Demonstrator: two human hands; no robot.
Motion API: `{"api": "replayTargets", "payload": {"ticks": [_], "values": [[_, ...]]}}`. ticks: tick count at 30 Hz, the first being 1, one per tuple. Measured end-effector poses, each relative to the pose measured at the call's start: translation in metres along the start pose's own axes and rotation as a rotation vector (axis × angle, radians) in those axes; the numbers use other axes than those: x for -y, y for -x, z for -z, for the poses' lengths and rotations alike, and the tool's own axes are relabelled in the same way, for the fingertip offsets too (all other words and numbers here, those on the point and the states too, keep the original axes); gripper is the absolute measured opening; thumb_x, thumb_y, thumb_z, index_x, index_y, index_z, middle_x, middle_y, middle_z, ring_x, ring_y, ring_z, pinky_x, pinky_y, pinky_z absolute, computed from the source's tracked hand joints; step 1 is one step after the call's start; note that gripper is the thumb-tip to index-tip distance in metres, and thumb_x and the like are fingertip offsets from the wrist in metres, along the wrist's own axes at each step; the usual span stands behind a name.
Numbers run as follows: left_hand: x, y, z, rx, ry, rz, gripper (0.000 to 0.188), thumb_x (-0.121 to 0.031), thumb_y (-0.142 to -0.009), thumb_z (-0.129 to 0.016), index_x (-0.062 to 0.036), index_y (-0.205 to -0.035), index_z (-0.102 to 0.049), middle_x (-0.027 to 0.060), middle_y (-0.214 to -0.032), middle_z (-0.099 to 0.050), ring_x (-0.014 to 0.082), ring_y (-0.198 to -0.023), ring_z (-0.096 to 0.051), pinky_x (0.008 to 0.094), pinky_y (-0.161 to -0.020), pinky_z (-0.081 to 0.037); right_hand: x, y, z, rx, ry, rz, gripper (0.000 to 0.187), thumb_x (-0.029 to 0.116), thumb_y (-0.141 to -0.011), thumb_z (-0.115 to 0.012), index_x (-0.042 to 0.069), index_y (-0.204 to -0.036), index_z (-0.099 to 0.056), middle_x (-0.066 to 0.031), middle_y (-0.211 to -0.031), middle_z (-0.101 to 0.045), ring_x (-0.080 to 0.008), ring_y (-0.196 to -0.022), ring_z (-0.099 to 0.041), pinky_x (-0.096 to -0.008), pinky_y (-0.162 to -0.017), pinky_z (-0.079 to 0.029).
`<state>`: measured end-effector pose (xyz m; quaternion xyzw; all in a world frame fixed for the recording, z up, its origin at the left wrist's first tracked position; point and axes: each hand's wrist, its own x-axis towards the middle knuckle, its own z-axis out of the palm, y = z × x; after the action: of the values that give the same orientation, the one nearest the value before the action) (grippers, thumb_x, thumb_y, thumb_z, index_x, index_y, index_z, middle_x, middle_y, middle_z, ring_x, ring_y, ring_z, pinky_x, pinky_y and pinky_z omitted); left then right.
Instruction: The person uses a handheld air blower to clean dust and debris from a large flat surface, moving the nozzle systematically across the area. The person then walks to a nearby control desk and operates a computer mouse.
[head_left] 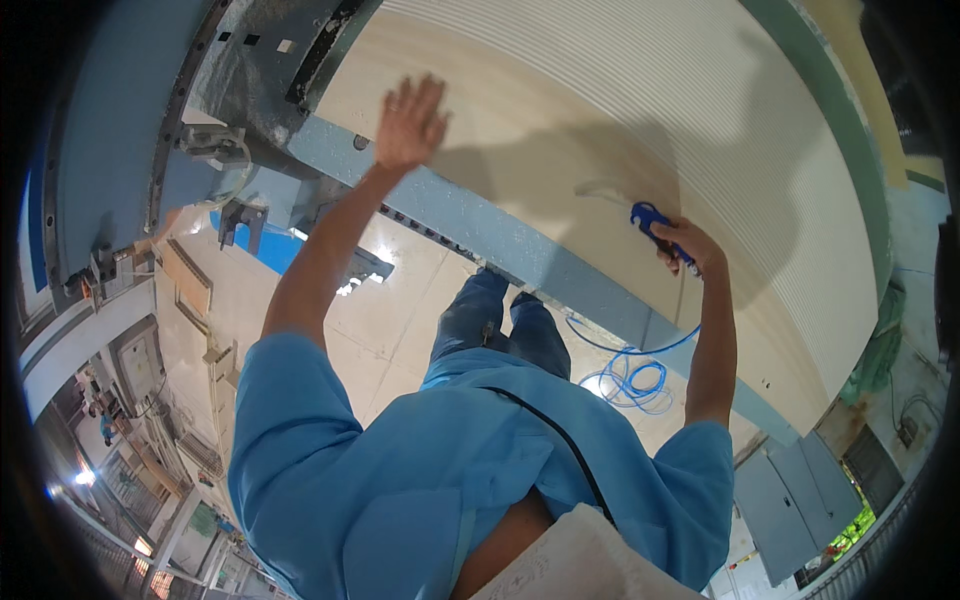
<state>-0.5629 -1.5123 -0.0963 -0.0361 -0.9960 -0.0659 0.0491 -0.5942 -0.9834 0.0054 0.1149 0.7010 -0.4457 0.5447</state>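
Observation:
My right hand (692, 245) is wrapped round a blue air blow gun (645, 213), held over the plain cream strip of a large panel (520, 165). The gun's thin nozzle points left, and a blue hose (675, 345) hangs below the hand. My left hand (408, 125) is open, its fingers spread above the panel's near left part. Whether that palm touches the surface, I cannot tell. Fine parallel grooves cover the panel's farther part, and shadows fall across it.
A light blue machine beam (520, 250) runs along the panel's near edge, between it and my legs. Blue hose coils (632, 385) lie on the tiled floor. Machine columns (130, 130) stand at the left. A grey cabinet (795, 500) is at the lower right.

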Motion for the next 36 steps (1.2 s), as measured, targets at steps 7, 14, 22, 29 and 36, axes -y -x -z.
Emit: {"api": "replayTargets", "payload": {"ticks": [7, 14, 22, 29, 36], "values": [[-0.101, 0.027, -0.005, 0.132, 0.145, -0.321, 0.060, -0.038, -0.105, -0.053, -0.0279, -0.162, -0.036, 0.0004, -0.170, -0.030, 0.0311, -0.158, -0.023, 0.0524, -0.129, -0.016, -0.019, 0.009, -0.042, -0.057, -0.100, 0.044, 0.034, 0.039, -0.100, -0.068, 0.007, -0.096, -0.057, -0.0036, -0.059, -0.058, -0.0120, -0.045, -0.054, -0.0298, -0.044, -0.049], [-0.097, 0.032, -0.017, -0.024, 0.086, -0.229, 0.055, -0.045, -0.107, -0.046, -0.0346, -0.161, -0.038, -0.0055, -0.167, -0.036, 0.0258, -0.155, -0.030, 0.0503, -0.128, -0.019, -0.200, 0.151, -0.032, -0.363, -0.403, -0.048, 0.036, 0.040, -0.101, -0.067, 0.006, -0.103, -0.059, -0.0029, -0.060, -0.057, -0.0113, -0.044, -0.051, -0.0307, -0.043, -0.047], [-0.098, 0.032, -0.028, -0.047, 0.039, -0.220, 0.054, -0.042, -0.108, -0.043, -0.0341, -0.161, -0.036, -0.0064, -0.168, -0.034, 0.0258, -0.156, -0.028, 0.0491, -0.129, -0.018, -0.354, 0.299, -0.092, -0.631, -0.689, -0.329, 0.042, 0.051, -0.097, -0.070, 0.011, -0.099, -0.057, -0.0029, -0.060, -0.057, -0.0132, -0.043, -0.051, -0.0309, -0.043, -0.046], [-0.104, 0.037, -0.023, -0.092, -0.030, -0.290, 0.055, -0.037, -0.105, -0.052, -0.0219, -0.157, -0.043, 0.0049, -0.162, -0.043, 0.0355, -0.149, -0.038, 0.0566, -0.122, -0.028, -0.276, 0.150, -0.162, -0.259, -0.691, -0.068, 0.035, 0.043, -0.099, -0.070, 0.009, -0.099, -0.060, 0.0016, -0.059, -0.052, -0.0089, -0.042, -0.047, -0.0271, -0.040, -0.040], [-0.084, 0.048, -0.018, -0.154, 0.152, -0.036, 0.057, -0.046, -0.105, -0.048, -0.0252, -0.158, -0.043, 0.0061, -0.164, -0.040, 0.0388, -0.152, -0.032, 0.0581, -0.125, -0.022, -0.141, 0.051, -0.218, -0.097, -0.670, 0.243, 0.034, 0.040, -0.103, -0.066, 0.009, -0.110, -0.054, 0.0006, -0.059, -0.049, -0.0091, -0.043, -0.046, -0.0275, -0.040, -0.038]]}}
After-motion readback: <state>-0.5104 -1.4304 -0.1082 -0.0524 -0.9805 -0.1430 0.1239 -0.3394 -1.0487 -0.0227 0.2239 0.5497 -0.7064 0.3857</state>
